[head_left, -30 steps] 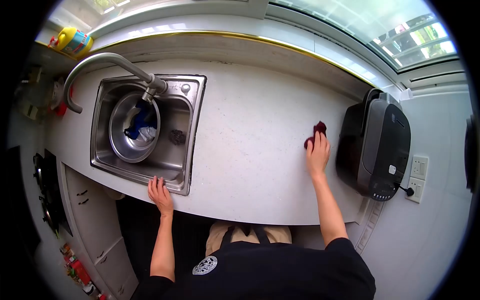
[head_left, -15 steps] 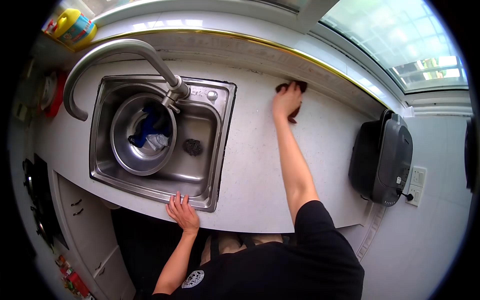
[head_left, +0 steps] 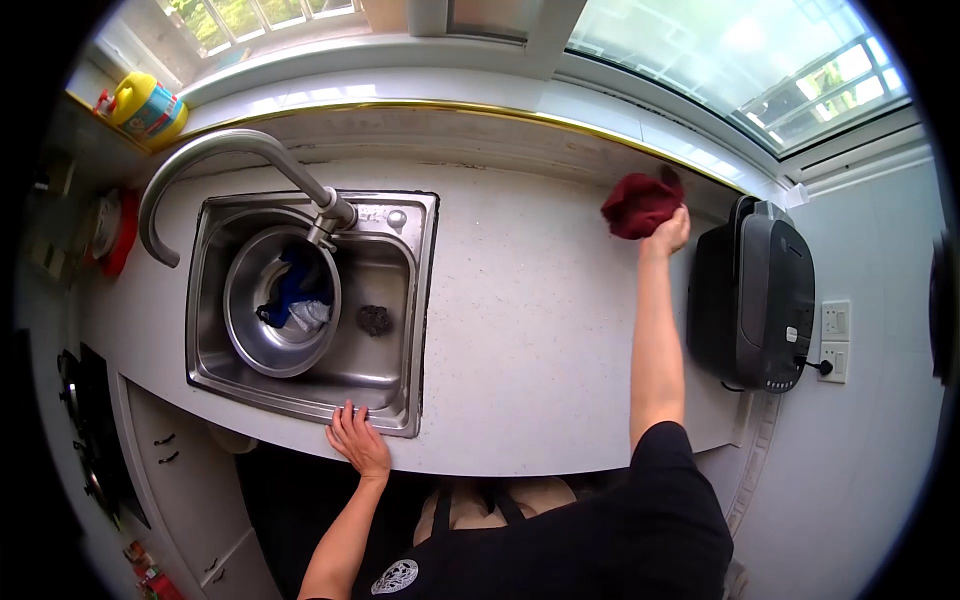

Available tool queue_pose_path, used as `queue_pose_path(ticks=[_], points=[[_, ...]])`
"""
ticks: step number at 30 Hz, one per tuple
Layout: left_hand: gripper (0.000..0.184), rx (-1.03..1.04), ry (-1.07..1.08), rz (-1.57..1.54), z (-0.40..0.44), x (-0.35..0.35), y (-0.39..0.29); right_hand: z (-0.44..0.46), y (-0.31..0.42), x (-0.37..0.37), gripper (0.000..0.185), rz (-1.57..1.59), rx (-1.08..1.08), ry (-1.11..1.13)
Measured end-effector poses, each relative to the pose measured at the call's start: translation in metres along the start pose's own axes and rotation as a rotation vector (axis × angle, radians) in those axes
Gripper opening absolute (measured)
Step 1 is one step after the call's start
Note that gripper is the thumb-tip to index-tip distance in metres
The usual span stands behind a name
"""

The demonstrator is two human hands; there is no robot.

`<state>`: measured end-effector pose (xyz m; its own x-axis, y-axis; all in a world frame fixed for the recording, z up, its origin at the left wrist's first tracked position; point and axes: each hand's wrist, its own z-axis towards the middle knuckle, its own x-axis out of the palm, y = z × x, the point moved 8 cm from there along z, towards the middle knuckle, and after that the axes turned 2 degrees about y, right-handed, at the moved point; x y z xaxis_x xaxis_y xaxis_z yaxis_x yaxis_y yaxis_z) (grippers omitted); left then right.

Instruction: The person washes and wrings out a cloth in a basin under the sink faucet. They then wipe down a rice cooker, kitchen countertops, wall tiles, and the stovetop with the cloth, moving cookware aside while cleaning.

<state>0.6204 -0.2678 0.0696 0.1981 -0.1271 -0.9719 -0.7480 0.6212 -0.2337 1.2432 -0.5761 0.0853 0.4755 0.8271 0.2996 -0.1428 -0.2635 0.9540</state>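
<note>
My right hand [head_left: 671, 231] grips a dark red cloth [head_left: 640, 205] at the back right of the white countertop [head_left: 530, 330], close to the wall below the window ledge. The cloth bunches out to the left of the fingers. My left hand [head_left: 358, 442] lies flat with fingers spread on the front rim of the steel sink [head_left: 411, 300]. Inside the sink sits a round metal basin [head_left: 283, 362] with a dark blue cloth [head_left: 292, 285] and a whitish crumpled piece [head_left: 311, 315] in it. A dark scouring pad [head_left: 374, 320] rests on the sink floor beside the basin.
A grey faucet [head_left: 225, 140] arches over the sink's left side. A black appliance [head_left: 755, 300] stands at the counter's right end, plugged into a wall socket [head_left: 834, 340]. On the ledge at back left is a yellow bottle [head_left: 148, 108]. Small specks dot the counter.
My right hand has moved right along the back of the counter with the red cloth, which now shows more fully. My left hand stays on the sink rim. The view has shifted slightly.
</note>
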Motion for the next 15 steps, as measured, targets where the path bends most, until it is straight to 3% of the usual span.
queue_pose_path(ticks=[1,2,4,6,7,9,12,15], points=[[0.032,0.004,0.002,0.000,0.001,0.000,0.000,0.014,0.024,-0.013,0.036,-0.206,-0.052,-0.175],[0.031,0.008,0.007,0.003,0.000,-0.001,0.001,0.056,-0.001,-0.025,0.040,-0.320,-0.152,-0.271],[0.031,0.022,0.006,0.002,0.000,0.000,0.000,0.059,-0.036,0.018,0.044,-0.428,-0.145,-0.081],[0.031,0.033,0.003,0.003,0.001,-0.002,0.001,-0.033,-0.029,0.079,0.049,-0.848,-0.354,-0.070],[0.032,0.033,0.001,0.003,0.001,-0.003,0.000,-0.088,-0.041,0.103,0.049,-0.769,-0.406,-0.094],[0.032,0.025,0.000,-0.006,0.000,-0.003,-0.003,-0.206,-0.061,0.159,0.047,-0.717,-0.456,0.148],[0.031,0.020,0.009,-0.001,-0.007,-0.004,0.001,-0.368,-0.072,0.257,0.039,-0.641,-0.452,0.776],[0.031,0.018,-0.033,-0.015,-0.002,-0.003,0.001,-0.419,-0.077,0.295,0.037,-0.374,-0.073,0.856]])
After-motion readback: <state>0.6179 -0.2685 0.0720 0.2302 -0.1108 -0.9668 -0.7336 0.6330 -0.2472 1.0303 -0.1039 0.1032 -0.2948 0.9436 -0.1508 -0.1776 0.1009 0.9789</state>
